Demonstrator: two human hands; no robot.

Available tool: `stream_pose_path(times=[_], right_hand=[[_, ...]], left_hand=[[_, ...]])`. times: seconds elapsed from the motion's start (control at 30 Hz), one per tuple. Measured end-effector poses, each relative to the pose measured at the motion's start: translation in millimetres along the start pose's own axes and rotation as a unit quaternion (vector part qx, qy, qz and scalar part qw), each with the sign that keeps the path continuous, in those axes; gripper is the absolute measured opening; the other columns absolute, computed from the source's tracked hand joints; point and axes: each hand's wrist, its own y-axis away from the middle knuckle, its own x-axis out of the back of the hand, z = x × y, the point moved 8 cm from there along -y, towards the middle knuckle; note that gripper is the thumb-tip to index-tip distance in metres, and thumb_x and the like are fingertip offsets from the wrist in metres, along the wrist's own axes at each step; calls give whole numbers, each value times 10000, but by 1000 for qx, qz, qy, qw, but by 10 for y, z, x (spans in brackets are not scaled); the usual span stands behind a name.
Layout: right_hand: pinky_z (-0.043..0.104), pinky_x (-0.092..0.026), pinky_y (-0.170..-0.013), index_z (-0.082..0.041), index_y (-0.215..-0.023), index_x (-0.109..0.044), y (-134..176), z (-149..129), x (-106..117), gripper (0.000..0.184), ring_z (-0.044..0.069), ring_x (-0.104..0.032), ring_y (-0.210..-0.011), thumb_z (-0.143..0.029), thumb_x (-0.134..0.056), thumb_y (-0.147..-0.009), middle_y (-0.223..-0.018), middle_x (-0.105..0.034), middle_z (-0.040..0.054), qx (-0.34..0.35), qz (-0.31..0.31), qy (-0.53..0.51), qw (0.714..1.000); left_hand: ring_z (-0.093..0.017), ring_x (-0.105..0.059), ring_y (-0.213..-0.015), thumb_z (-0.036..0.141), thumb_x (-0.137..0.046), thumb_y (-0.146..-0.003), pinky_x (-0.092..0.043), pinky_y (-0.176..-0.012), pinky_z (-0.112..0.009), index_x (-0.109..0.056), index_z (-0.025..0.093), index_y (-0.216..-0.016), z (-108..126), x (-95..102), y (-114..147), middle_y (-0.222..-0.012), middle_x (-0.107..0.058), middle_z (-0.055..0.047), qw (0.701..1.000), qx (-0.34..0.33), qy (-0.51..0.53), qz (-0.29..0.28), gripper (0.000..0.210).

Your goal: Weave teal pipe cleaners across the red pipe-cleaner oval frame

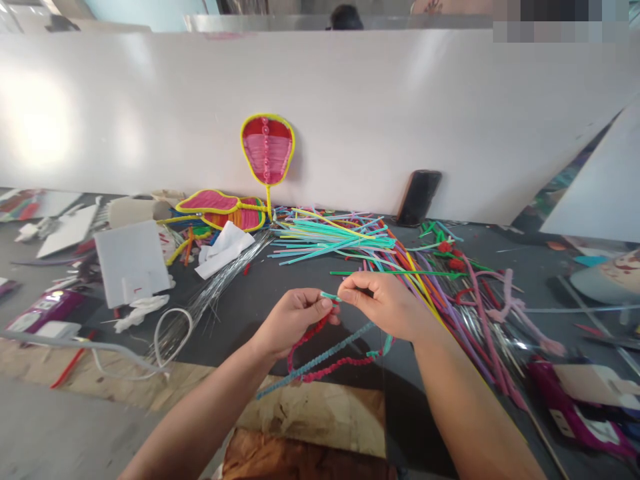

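My left hand (pixel 300 319) pinches the end of a twisted pipe-cleaner strand, where a short teal length (pixel 330 296) shows between my two hands. Close beside it, my right hand (pixel 383 303) has thumb and forefinger closed on the other end of that teal bit. Below the hands hangs a loop of crimson twisted pipe cleaner (pixel 345 363), with teal bits near its right side. A blue fuzzy strand (pixel 320 357) slants across the loop; its upper end runs behind my right hand. A green pipe cleaner (pixel 420 273) passes behind my right fingers.
Teal pipe cleaners (pixel 340 237) lie heaped behind my hands, with mixed-colour ones to the right. A pink and red fan-shaped piece with yellow edging (pixel 267 150) stands against the white panel (pixel 200 100). A phone (pixel 420 197) leans there. Thin wires (pixel 215 283) and purple glue guns (pixel 575 407) flank the workspace.
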Motion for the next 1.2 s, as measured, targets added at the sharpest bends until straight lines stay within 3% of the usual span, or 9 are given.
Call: stream_pose_path(times=[0.17,0.37,0.47,0.53,0.8,0.87,0.97,1.07,1.2], right_hand=[[197,-380,-599,-192,-728,-632,18,-36,9,202,109,-541,-642,-245,-489,-861,-683,-627,-23,2,0,14,1000],[201,-323,-519,-189,-713,-642,1,48,75,229,93,-473,-535,-313,-509,-852,-589,-576,-41,-35,28,69,997],[207,-290,-486,-187,-719,-637,-14,99,45,248,91,-424,-500,-335,-492,-856,-551,-516,-47,-46,20,74,996],[211,-276,-473,-188,-739,-641,-20,126,12,258,94,-405,-498,-353,-480,-858,-557,-500,-45,-49,11,71,996],[211,-306,-494,-183,-745,-633,-30,156,13,256,105,-411,-531,-360,-480,-850,-569,-490,-38,-52,11,44,998],[210,-313,-497,-175,-731,-627,-34,150,25,268,104,-407,-533,-363,-478,-849,-570,-484,-35,-51,10,32,998],[207,-317,-498,-172,-723,-616,-36,138,25,282,102,-396,-530,-377,-472,-851,-571,-469,-35,-48,2,13,999],[204,-307,-493,-175,-726,-610,-30,129,5,287,98,-386,-532,-390,-470,-855,-574,-450,-40,-44,-12,2,999],[205,-311,-509,-177,-721,-601,-27,122,-8,269,96,-402,-547,-361,-468,-864,-585,-464,-44,-37,-8,12,999]], left_hand=[[-118,-585,-653,409,-673,-724,-428,-663,-223,-634,137,-674,-19,-43,-2,-655,-643,-28,999,-8,38,-17,280],[-140,-595,-713,447,-568,-805,-455,-675,-244,-641,144,-890,78,75,42,-773,-653,-33,975,-87,-191,69,324],[-176,-615,-873,379,-689,-714,-471,-809,-296,-557,182,-1105,243,150,121,-1038,-636,-68,932,-179,-276,149,457],[-191,-609,-939,354,-702,-701,-467,-854,-322,-504,218,-1190,319,119,150,-1122,-611,-73,901,-213,-342,159,545],[-208,-573,-1002,263,-564,-814,-443,-891,-347,-603,207,-1039,504,-128,294,-1068,-626,-83,754,-340,-537,165,235],[-221,-565,-1015,271,-549,-827,-423,-915,-370,-621,208,-1025,509,-161,323,-1074,-628,-88,736,-353,-554,163,220],[-211,-577,-990,299,-515,-853,-429,-896,-348,-627,203,-1031,500,-131,288,-1042,-647,-81,774,-325,-526,136,231],[-201,-585,-971,360,-490,-864,-456,-827,-302,-615,196,-1072,459,17,185,-1059,-650,-78,862,-234,-434,121,293],[-139,-574,-667,454,-539,-812,-430,-565,-218,-649,162,-990,295,142,80,-798,-669,-36,952,-89,-282,82,359]])
